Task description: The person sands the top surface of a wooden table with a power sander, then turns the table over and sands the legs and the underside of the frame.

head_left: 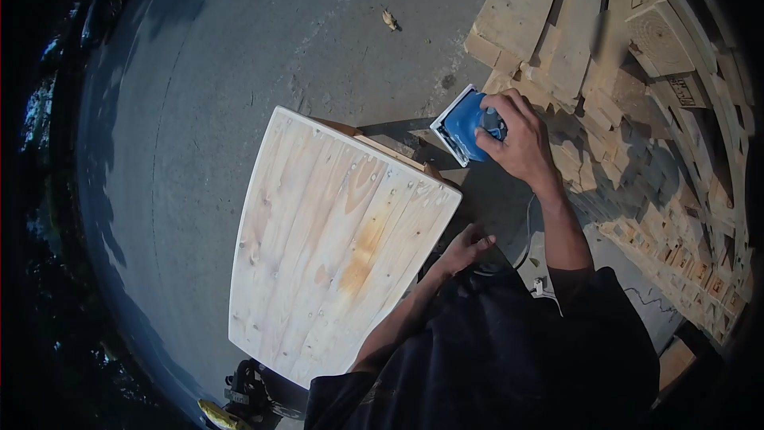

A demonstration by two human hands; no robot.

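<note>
My right hand (519, 137) is wrapped round the top of a blue palm sander (463, 129), holding it off the wood beyond the far right corner of a wooden tabletop (334, 247). The sander is tilted, so its pale, flat base faces up and left. My left hand (468, 250) hangs beside the tabletop's right edge, close to my body, fingers loosely bent and thumb apart, with nothing visible in it. The tabletop is made of pale planks with knots and an orange-brown stain near the right side.
Stacked boards and wood offcuts (629, 143) fill the right side. A cord (527, 231) runs down near my right forearm to a white plug (541, 287). Dark equipment (248, 382) stands at the lower left. A dry leaf (389, 20) lies on the concrete ground (215, 111).
</note>
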